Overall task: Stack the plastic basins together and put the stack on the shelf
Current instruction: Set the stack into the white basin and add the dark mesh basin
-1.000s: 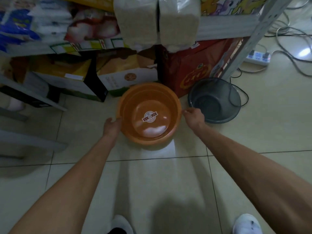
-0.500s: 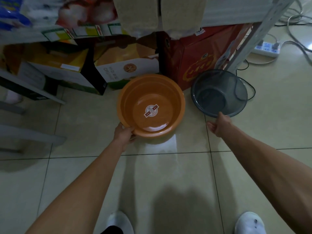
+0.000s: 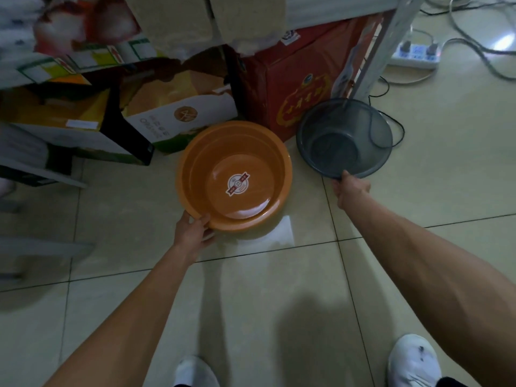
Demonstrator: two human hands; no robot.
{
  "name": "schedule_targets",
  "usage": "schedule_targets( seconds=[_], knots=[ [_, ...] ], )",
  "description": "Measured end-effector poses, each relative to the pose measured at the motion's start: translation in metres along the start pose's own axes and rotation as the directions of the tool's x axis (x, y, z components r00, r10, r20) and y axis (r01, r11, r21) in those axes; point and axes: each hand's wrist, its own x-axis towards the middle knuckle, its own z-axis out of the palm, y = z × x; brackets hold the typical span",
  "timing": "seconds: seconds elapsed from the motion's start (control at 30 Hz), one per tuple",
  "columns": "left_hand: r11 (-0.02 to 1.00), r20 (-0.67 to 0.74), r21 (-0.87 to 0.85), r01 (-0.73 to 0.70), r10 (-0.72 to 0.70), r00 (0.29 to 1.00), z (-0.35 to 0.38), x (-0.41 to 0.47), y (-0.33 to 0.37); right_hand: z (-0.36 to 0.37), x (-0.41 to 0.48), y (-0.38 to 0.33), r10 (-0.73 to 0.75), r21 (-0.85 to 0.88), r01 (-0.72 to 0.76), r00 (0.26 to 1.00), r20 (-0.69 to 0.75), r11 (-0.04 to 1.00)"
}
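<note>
An orange plastic basin (image 3: pixel 212 169) with a round sticker in its bottom sits on the tiled floor. My left hand (image 3: pixel 194 229) grips its near rim. To its right a dark grey translucent basin (image 3: pixel 344 135) rests on the floor beside a red box. My right hand (image 3: pixel 350 188) is closed on that basin's near rim. The white metal shelf (image 3: pixel 337 9) runs across the top, its post (image 3: pixel 379 48) just behind the grey basin.
Cardboard boxes (image 3: pixel 178 113) and a red carton (image 3: pixel 301 88) stand under the shelf behind the basins. A power strip (image 3: pixel 416 55) and cables lie on the floor at right. My white shoes (image 3: pixel 413 361) show at the bottom.
My right hand left the orange basin's right rim and moved right to the grey basin's near rim. My left hand slid from the orange basin's left side to its near rim.
</note>
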Motion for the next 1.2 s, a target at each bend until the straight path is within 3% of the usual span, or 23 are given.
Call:
schedule_targets(
  seconds=[0.23, 0.47, 0.6, 0.67, 0.77, 0.9, 1.03, 1.1, 1.2],
  knots=[
    [1.0, 0.021, -0.004, -0.003, 0.004, 1.0, 0.013, -0.019, -0.011, -0.036, -0.029, -0.035, -0.074, 0.122, 0.075, 0.997, -0.014, 0.99],
    [0.998, 0.093, 0.027, 0.05, -0.052, 0.994, 0.037, -0.073, -0.043, -0.088, -0.087, -0.046, -0.191, 0.302, 0.117, 0.955, 0.228, 0.946],
    [0.996, 0.144, 0.049, 0.078, -0.085, 0.986, 0.043, -0.11, -0.065, -0.104, -0.122, -0.02, -0.137, 0.113, 0.094, 0.87, 0.473, 0.989],
    [0.991, 0.149, 0.091, 0.095, -0.108, 0.983, 0.042, -0.124, -0.077, -0.11, -0.136, 0.0, -0.079, -0.09, 0.147, 0.85, 0.52, 0.985],
    [0.976, 0.125, 0.121, 0.179, -0.194, 0.973, 0.034, -0.138, -0.093, -0.12, -0.153, 0.029, -0.014, -0.236, 0.188, 0.809, 0.588, 0.953],
    [0.913, 0.08, -0.154, 0.377, -0.368, 0.926, 0.02, -0.144, -0.102, -0.146, -0.166, 0.045, 0.102, -0.487, 0.271, 0.785, 0.611, 0.83],
    [0.857, 0.149, -0.282, 0.431, -0.404, 0.902, 0.012, -0.141, -0.098, -0.167, -0.161, 0.051, 0.169, -0.613, 0.302, 0.789, 0.59, 0.73],
    [0.853, 0.164, -0.279, 0.441, -0.41, 0.897, 0.014, -0.141, -0.093, -0.175, -0.153, 0.057, 0.191, -0.72, 0.363, 0.804, 0.562, 0.591],
    [0.905, 0.156, -0.171, 0.389, -0.365, 0.918, 0.019, -0.145, -0.087, -0.182, -0.137, 0.065, 0.207, -0.86, 0.446, 0.843, 0.497, 0.249]
  ],
)
